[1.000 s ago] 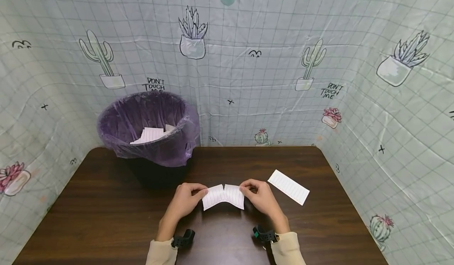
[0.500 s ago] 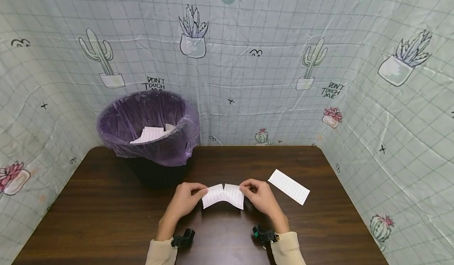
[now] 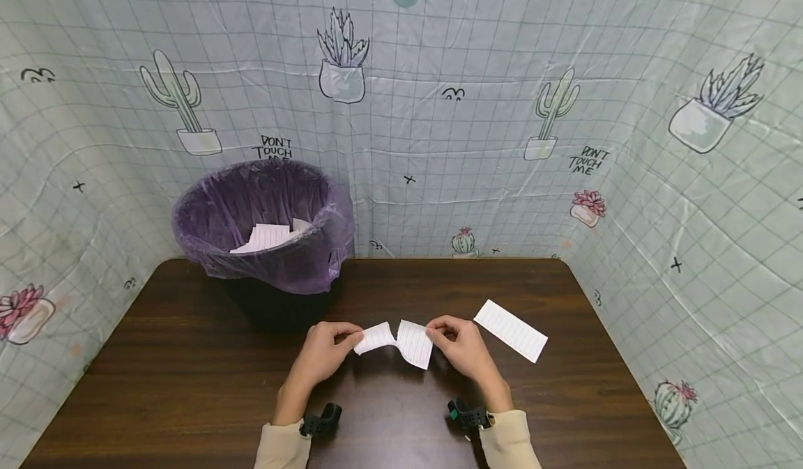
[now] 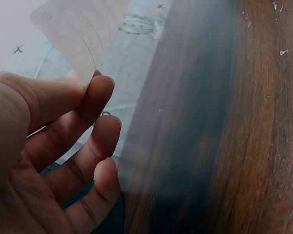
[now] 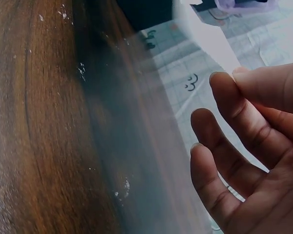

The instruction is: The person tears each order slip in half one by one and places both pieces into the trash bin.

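Note:
Both hands hold one lined white piece of paper (image 3: 414,344) above the table, with a tear running down its middle from the top edge. The two halves spread apart at the top and seem joined only by a narrow bit low down. My left hand (image 3: 324,350) pinches the left half between thumb and forefinger. In the left wrist view that half (image 4: 83,31) bends upward from the fingertips (image 4: 101,87). On the other side my right hand (image 3: 463,347) pinches the right half by its outer edge, its other fingers loosely curled in the right wrist view.
A black bin (image 3: 276,309) with a purple liner (image 3: 301,267) stands at the back left, paper pieces (image 3: 270,237) inside. Another lined white strip (image 3: 511,331) lies right of my right hand on the brown table (image 3: 157,371). A patterned cloth (image 3: 439,141) walls the back and sides.
The tear has widened and deepened. My left hand has shifted slightly left, the left half has tilted, and the right half now hangs more upright; the right hand has barely moved.

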The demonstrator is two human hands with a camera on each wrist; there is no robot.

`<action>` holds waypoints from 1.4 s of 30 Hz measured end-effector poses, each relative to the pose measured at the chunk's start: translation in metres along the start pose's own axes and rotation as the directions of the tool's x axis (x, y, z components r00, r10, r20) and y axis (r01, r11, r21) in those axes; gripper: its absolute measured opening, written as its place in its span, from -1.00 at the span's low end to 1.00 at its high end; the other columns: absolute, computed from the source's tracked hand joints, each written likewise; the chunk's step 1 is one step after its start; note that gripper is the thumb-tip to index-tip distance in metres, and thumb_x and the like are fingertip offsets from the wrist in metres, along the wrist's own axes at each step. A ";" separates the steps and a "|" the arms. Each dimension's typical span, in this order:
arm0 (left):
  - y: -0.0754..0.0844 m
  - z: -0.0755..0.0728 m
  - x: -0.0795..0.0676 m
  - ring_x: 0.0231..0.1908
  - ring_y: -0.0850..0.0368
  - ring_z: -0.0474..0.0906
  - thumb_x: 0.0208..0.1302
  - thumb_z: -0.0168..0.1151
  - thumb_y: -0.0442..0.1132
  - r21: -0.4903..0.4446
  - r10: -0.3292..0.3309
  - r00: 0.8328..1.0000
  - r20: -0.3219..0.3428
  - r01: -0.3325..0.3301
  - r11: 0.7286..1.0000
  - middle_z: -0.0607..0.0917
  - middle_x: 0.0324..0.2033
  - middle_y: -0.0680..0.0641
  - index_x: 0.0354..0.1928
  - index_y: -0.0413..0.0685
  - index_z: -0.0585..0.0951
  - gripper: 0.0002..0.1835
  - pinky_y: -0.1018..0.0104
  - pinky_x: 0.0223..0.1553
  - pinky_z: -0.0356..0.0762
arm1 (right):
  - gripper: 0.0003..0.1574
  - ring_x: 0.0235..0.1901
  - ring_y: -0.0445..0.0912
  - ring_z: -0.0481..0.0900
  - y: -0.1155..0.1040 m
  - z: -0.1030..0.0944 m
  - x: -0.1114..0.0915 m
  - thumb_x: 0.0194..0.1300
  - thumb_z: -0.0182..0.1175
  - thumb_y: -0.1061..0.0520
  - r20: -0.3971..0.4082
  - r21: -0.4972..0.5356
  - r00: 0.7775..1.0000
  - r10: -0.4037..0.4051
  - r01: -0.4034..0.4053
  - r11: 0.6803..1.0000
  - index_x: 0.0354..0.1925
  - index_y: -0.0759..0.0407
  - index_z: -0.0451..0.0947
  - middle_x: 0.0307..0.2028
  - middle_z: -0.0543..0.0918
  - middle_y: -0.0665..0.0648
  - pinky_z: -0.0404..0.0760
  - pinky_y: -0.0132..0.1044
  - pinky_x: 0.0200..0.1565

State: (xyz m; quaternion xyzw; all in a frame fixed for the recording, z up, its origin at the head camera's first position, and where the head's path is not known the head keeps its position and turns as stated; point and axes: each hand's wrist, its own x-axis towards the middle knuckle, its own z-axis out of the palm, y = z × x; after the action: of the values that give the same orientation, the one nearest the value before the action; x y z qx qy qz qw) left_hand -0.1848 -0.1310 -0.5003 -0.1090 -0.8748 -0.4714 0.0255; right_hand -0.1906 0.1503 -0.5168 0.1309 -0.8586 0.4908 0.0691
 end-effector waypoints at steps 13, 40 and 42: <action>-0.001 0.000 0.000 -0.22 0.15 0.71 0.34 0.37 -0.30 0.002 0.008 1.000 -0.005 -0.008 1.000 0.83 -0.27 0.01 -0.23 -0.06 0.83 -0.91 0.22 -0.14 0.63 | -0.96 -0.44 -0.31 0.55 -0.001 -0.002 -0.001 0.37 0.34 0.21 0.008 0.001 0.999 0.038 -0.038 0.999 -0.25 0.14 0.74 -0.46 0.69 -0.02 0.59 -0.39 -0.24; 0.001 -0.002 -0.001 -0.51 0.28 0.45 0.32 0.37 -0.34 -0.036 0.011 1.000 -0.001 -0.011 0.999 0.72 -0.49 0.04 -0.31 -0.13 0.78 -0.93 0.43 -0.46 0.42 | -0.93 -0.41 -0.29 0.56 -0.003 -0.007 -0.002 0.38 0.33 0.21 -0.022 0.017 1.000 0.019 -0.019 1.000 -0.24 0.20 0.74 -0.43 0.72 0.06 0.59 -0.38 -0.23; 0.001 -0.003 -0.001 -0.51 0.27 0.45 0.31 0.38 -0.34 -0.038 -0.001 1.000 0.002 0.001 0.999 0.71 -0.49 0.04 -0.32 -0.12 0.78 -0.94 0.44 -0.46 0.41 | -0.93 -0.41 -0.29 0.56 -0.003 -0.008 -0.002 0.39 0.33 0.21 -0.021 0.018 1.000 0.023 -0.022 1.000 -0.24 0.19 0.74 -0.43 0.72 0.06 0.58 -0.38 -0.24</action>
State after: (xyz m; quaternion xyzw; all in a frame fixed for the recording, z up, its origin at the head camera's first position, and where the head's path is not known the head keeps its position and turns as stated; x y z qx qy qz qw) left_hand -0.1840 -0.1326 -0.4980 -0.1093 -0.8657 -0.4879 0.0224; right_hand -0.1882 0.1554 -0.5107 0.1167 -0.8550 0.5003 0.0713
